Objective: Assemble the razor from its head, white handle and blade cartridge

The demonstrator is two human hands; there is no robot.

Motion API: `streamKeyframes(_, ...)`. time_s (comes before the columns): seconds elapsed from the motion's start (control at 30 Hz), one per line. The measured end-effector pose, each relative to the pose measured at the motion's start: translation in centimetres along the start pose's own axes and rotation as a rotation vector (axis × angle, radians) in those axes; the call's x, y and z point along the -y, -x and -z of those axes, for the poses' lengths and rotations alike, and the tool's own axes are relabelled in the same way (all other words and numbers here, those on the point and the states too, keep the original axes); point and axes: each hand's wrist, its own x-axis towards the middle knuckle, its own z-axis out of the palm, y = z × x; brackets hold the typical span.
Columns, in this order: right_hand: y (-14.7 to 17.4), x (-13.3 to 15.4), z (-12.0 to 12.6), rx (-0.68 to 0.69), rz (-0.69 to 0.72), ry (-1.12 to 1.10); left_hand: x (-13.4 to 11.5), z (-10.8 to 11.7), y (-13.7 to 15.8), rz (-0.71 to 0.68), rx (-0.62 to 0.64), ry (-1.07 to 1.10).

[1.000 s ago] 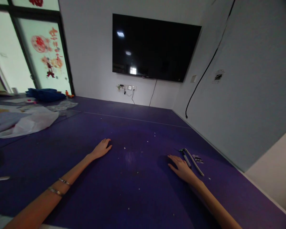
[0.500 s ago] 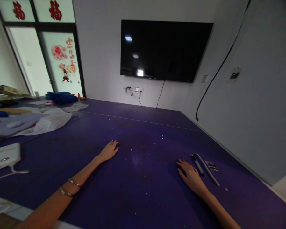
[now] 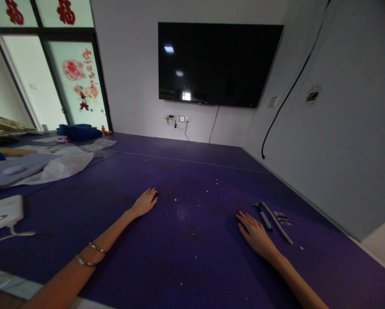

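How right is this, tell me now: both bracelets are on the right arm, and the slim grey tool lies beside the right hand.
Wrong arm: the head view shows both bracelets on the left arm. The rest stands: the slim grey tool lies beside the right hand.

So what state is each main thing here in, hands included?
Left hand: palm down, holding nothing
Right hand: palm down, holding nothing
Pen-like tool: lying down, unheld
Grey strip: lying down, unheld
Television: screen dark
Hanging cable: lower end loose
White device: cable attached
White sheet: crumpled
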Motion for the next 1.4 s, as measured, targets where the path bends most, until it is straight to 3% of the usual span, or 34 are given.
streamKeyframes(0.27, -0.2, -0.5, -0.5, -0.027, 0.038, -0.058, 0.1, 0.0, -0.1, -0.013, 0.002, -0.013)
streamKeyframes(0.4, -0.7, -1.6, 0.7, -0.094, 0.086, -0.136, 0.2, 0.0, -0.2, -0.015, -0.008, 0.007)
streamKeyframes(0.5, -0.9, -3.3, 2.7, -0.275, -0.022, -0.088, 0.4, -0.1, -0.3, -0.006, -0.010, 0.010)
streamKeyframes(0.57, -0.7, -4.6, 3.8, -0.318, -0.143, -0.009, 0.6, -0.3, -0.4, 0.000, -0.010, 0.009)
streamKeyframes(0.7, 0.3, -6.3, 4.6, -0.216, -0.303, 0.103, 0.8, -0.5, -0.6, 0.010, -0.023, 0.027)
streamKeyframes(0.9, 0.7, -6.5, 3.9, -0.067, -0.445, 0.092, 1.0, -0.7, -0.6, -0.004, -0.036, 0.030)
streamKeyframes(1.23, 0.2, -6.2, 3.8, 0.014, -0.422, 0.048, 1.3, -0.7, -0.8, -0.016, -0.017, -0.001)
streamKeyframes(1.4, 0.6, -6.2, 3.6, -0.057, -0.409, 0.059, 0.9, -0.3, -0.7, 0.000, -0.030, 0.044)
